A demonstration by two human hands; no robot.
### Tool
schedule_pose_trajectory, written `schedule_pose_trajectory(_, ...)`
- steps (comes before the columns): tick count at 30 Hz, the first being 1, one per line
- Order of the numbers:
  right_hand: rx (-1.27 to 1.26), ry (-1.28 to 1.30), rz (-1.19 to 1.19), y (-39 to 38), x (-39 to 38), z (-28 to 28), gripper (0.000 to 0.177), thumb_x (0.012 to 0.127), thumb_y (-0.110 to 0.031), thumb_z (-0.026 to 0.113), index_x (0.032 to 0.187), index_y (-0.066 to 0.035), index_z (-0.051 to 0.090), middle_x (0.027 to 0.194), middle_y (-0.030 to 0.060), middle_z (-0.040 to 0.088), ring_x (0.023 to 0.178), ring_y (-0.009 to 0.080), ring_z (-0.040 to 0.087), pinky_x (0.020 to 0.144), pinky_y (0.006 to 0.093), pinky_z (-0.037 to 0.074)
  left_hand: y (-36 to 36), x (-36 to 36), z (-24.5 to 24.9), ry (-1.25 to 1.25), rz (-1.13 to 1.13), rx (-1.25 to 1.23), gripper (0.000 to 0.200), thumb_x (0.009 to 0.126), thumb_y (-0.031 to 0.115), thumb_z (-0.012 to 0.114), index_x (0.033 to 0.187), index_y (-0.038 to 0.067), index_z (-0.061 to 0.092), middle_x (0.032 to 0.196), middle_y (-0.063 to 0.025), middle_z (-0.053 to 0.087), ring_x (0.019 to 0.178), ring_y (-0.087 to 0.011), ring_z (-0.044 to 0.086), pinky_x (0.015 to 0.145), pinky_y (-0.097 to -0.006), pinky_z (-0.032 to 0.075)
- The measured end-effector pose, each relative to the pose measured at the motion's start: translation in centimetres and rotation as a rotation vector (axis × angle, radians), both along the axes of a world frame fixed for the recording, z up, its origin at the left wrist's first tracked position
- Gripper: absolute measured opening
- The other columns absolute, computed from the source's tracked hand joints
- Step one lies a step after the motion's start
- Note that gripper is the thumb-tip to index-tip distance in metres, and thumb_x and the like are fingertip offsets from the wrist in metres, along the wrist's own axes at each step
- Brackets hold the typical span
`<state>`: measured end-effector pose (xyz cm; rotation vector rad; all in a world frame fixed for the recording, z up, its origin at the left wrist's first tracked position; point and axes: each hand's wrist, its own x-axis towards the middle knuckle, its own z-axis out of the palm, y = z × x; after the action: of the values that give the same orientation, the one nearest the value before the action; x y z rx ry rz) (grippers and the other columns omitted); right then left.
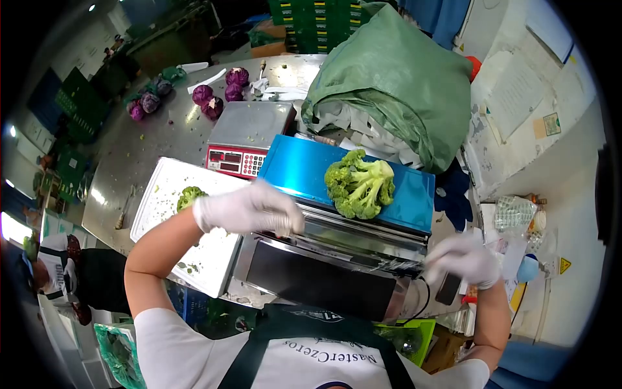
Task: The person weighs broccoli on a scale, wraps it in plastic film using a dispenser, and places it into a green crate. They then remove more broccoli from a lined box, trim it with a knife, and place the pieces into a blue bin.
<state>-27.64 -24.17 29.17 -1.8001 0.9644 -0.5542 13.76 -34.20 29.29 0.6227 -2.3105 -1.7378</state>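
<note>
Both my hands wear white gloves. My left hand (251, 209) is closed at the left front edge of the blue-topped wrapping machine (295, 165), its fingers pinching what looks like the edge of clear plastic film (353, 241). My right hand (463, 259), a little blurred, is closed at the machine's right front corner, near the film's other end. Between them the film shows as a shiny strip along the front. A broccoli head (359, 185) lies on the blue top, its stem toward the upper right. The dark front plate (317, 275) is nearer my body.
A white cutting board (159, 194) at left bears a broccoli piece (190, 197) and crumbs. Behind it is a scale (249, 126). Red cabbages (207, 100) and a green sack (395, 78) lie farther back. A phone (448, 288) is at right. Another person (84, 272) stands at left.
</note>
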Motion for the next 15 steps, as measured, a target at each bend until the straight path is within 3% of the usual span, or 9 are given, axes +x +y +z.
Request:
schedule_pose_trajectory(1,-0.005,-0.337,-0.291,-0.4,-1.0,-0.8,0.018,0.095,-0.009,0.055,0.087,0.003,0.065,0.068,0.0138,0.067,0.061,0.0222,0.067,0.064,0.0320,0.054,-1.5,0.1,0.0,0.283,0.085,0.035,0.016,0.097,0.014,0.062,0.103,0.000,0.066,0.094,-0.0076,0.069,0.084,-0.0149,0.066,0.073,-0.0289,0.056)
schedule_pose_trajectory(2,-0.065,-0.796,-0.313,-3.1,-0.4,-1.6,0.019,0.099,-0.007,0.048,0.090,0.002,0.061,0.075,0.0147,0.068,0.068,0.0226,0.066,0.069,0.0325,0.053,-3.3,-0.9,0.4,0.475,0.280,0.001,0.015,0.096,0.012,0.062,0.103,0.000,0.066,0.094,-0.0087,0.069,0.083,-0.0156,0.067,0.074,-0.0291,0.055)
schedule_pose_trajectory(3,-0.227,-0.641,-0.660,-5.8,-1.0,-2.9,0.016,0.101,-0.009,0.047,0.098,0.000,0.061,0.087,0.0150,0.068,0.080,0.0209,0.065,0.077,0.0314,0.051,-5.8,-2.4,0.3,0.477,0.462,-0.256,0.013,0.097,0.009,0.058,0.099,0.001,0.068,0.086,-0.0126,0.071,0.080,-0.0200,0.070,0.071,-0.0336,0.058)
schedule_pose_trajectory(4,-0.425,-0.163,-0.747,-8.5,-1.4,-4.5,0.017,0.100,-0.009,0.048,0.105,-0.001,0.063,0.101,0.0135,0.067,0.091,0.0189,0.063,0.085,0.0290,0.049,-8.4,-3.6,-0.9,0.276,0.531,-0.652,0.020,0.096,0.006,0.058,0.114,0.004,0.065,0.092,-0.0127,0.071,0.085,-0.0205,0.070,0.076,-0.0321,0.057)
schedule_pose_trajectory(6,-0.631,0.062,-0.495,-12.5,0.0,-9.1,0.033,0.093,0.002,0.048,0.124,-0.001,0.060,0.116,0.0122,0.068,0.110,0.0212,0.064,0.098,0.0296,0.047,-14.3,-5.7,-7.3,0.110,0.236,-1.216,0.041,0.089,-0.001,0.056,0.128,0.011,0.060,0.114,-0.0126,0.068,0.100,-0.0267,0.067,0.087,-0.0339,0.055)
schedule_pose_trajectory(7,-0.678,0.229,-0.349,-13.6,-0.3,-12.2,0.044,0.087,0.005,0.050,0.130,-0.002,0.056,0.127,0.0159,0.063,0.120,0.0271,0.059,0.104,0.0337,0.043,-15.4,-6.1,-9.7,-0.189,0.091,-1.119,0.051,0.087,-0.004,0.054,0.135,0.013,0.054,0.125,-0.0122,0.064,0.107,-0.0298,0.064,0.092,-0.0363,0.054)
schedule_pose_trajectory(9,-0.671,0.377,-0.156,-13.8,0.1,-16.6,0.072,0.076,0.007,0.058,0.144,-0.001,0.037,0.144,0.0196,0.046,0.134,0.0367,0.043,0.114,0.0409,0.032,-16.3,-6.7,-15.3,-0.062,-0.064,-1.233,0.083,0.081,0.008,0.067,0.153,0.016,0.026,0.138,-0.0166,0.053,0.116,-0.0345,0.060,0.097,-0.0399,0.051)
schedule_pose_trajectory(14,-0.665,0.330,-0.278,-12.2,3.0,-19.2,0.090,0.067,0.000,0.072,0.146,0.001,0.030,0.142,0.0211,0.046,0.128,0.0397,0.045,0.109,0.0456,0.035,-12.9,-7.9,-16.1,-0.179,0.157,-0.524,0.098,0.079,0.016,0.078,0.155,0.013,0.016,0.133,-0.0163,0.057,0.112,-0.0347,0.063,0.097,-0.0378,0.051)
schedule_pose_trajectory(15,-0.707,0.372,-0.299,-12.6,3.2,-19.7,0.091,0.065,0.001,0.074,0.146,0.000,0.032,0.139,0.0210,0.047,0.125,0.0392,0.047,0.107,0.0444,0.037,-12.7,-7.9,-16.3,-0.151,0.150,-0.544,0.098,0.079,0.017,0.079,0.155,0.014,0.016,0.133,-0.0161,0.057,0.111,-0.0349,0.063,0.097,-0.0377,0.051)
